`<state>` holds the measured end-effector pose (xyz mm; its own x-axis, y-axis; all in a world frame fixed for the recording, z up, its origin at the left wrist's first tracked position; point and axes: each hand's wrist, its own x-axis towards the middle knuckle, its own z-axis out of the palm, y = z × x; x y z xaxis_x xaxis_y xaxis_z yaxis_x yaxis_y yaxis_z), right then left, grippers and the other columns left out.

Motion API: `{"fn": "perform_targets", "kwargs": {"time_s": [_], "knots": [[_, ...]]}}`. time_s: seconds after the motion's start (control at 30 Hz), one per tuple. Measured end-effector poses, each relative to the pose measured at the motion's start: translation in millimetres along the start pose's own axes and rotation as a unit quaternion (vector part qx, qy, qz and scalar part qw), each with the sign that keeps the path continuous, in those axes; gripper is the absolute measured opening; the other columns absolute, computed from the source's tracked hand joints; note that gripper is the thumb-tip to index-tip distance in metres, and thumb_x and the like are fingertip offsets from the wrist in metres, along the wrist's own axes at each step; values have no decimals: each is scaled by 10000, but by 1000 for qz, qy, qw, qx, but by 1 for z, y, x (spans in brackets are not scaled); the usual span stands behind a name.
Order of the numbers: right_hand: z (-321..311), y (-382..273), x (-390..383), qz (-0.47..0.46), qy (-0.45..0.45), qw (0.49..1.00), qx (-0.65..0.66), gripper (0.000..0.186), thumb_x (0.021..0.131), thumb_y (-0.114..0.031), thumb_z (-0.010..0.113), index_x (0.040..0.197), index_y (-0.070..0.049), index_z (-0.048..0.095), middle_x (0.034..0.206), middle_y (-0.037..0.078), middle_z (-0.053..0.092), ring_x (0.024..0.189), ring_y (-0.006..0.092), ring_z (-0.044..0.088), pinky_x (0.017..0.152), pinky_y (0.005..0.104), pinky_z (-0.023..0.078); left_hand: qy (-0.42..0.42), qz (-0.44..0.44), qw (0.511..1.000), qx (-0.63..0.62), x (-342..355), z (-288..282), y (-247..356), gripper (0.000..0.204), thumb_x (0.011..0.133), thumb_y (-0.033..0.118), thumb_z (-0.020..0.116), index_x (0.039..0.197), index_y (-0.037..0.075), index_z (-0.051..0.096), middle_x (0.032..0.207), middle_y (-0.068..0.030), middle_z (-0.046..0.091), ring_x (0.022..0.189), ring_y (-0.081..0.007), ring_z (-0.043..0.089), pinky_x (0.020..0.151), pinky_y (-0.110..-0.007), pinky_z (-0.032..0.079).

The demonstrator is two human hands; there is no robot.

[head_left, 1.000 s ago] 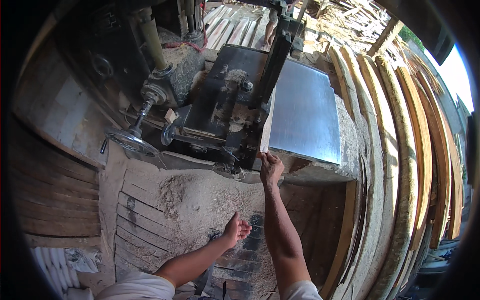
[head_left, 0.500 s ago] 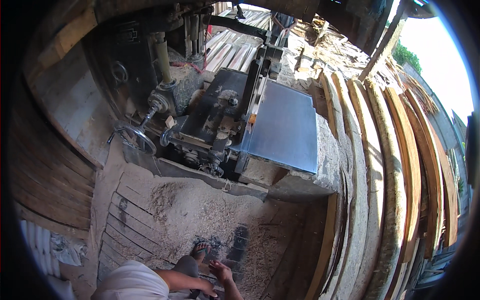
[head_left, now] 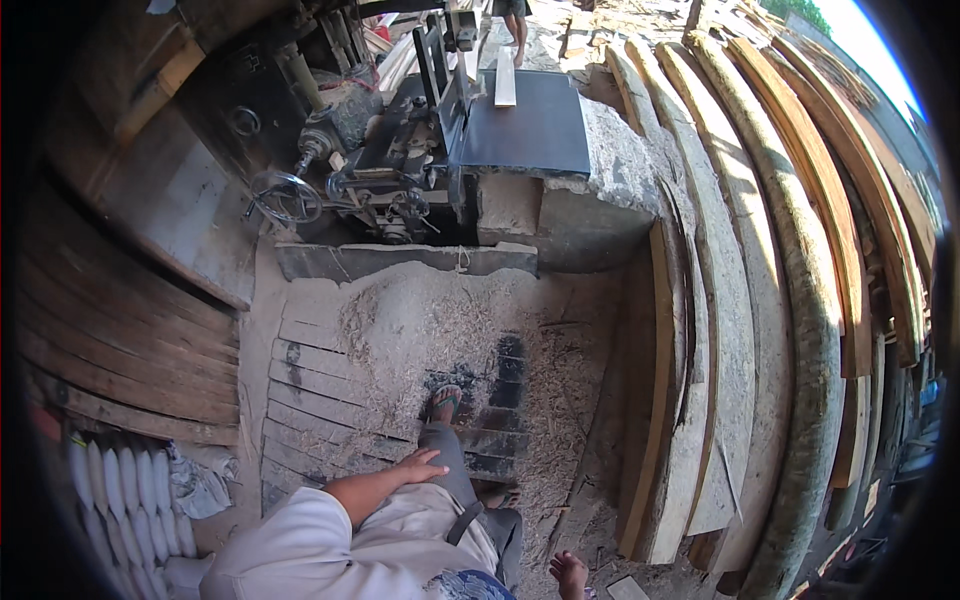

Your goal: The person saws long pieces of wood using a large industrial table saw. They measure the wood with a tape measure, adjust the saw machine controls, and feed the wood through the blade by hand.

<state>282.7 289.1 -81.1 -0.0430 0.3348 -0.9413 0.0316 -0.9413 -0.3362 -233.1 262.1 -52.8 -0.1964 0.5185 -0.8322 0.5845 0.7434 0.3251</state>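
My left hand [head_left: 419, 466] lies open over my grey-trousered thigh, holding nothing. My right hand [head_left: 568, 571] is low near the bottom edge, open with loosely bent fingers, beside my leg. In front of me stands a bandsaw-like machine with a metal table [head_left: 525, 140], a black upright fence [head_left: 452, 120] and a chrome handwheel [head_left: 285, 198]. A pale wooden strip [head_left: 505, 88] lies on the far part of the metal table, out of reach of both hands. My sandalled foot [head_left: 445, 400] rests on the sawdust-covered floor boards.
Long logs and planks [head_left: 800, 300] line the right side. A heap of sawdust [head_left: 410, 300] lies before the machine. A wooden panel [head_left: 120, 350] and stacked white bundles [head_left: 120, 500] are at left. Behind the machine, another person's legs [head_left: 516, 30] stand among cut boards.
My right hand has left the strip and dropped to my side. The strip now lies farther back on the table. My left hand has come onto my thigh; the view has shifted.
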Motion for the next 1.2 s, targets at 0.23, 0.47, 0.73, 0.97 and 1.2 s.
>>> {"fn": "perform_targets", "kwargs": {"time_s": [0.23,0.47,0.73,0.97,1.2], "knots": [[49,85,-37,130,8,988,-83,713,896,-572,529,1377,-54,434,1320,114,559,1156,318,553,914,497,452,-58,24,996,64,-12,7,17,600,874,611,477,1149,112,665,1185,-158,638,1109,-331,595,941,-408,451],[17,76,-35,91,-2,996,-16,484,879,-465,625,1085,-29,653,1029,97,695,937,258,654,834,410,492,-87,29,981,169,-9,5,96,539,870,595,484,1023,137,723,1081,-143,682,1043,-327,627,897,-396,475],[-48,-38,-51,-16,191,961,199,303,932,-310,570,962,-18,643,907,102,673,779,235,668,647,358,540,-58,135,977,155,90,12,281,359,839,453,615,998,156,739,1021,-113,706,976,-279,658,884,-376,487],[-73,-84,-46,-48,199,960,191,268,882,-312,652,897,-44,663,827,65,676,699,194,662,619,327,527,-87,233,966,68,115,30,485,364,853,411,634,786,60,704,781,-82,680,694,-172,628,673,-330,484],[-79,-91,-44,-9,213,952,218,310,869,-319,676,955,-21,684,879,76,701,715,195,675,622,315,526,-104,232,962,101,123,57,526,371,861,404,648,825,37,689,745,-67,660,682,-151,610,660,-320,483]]}}
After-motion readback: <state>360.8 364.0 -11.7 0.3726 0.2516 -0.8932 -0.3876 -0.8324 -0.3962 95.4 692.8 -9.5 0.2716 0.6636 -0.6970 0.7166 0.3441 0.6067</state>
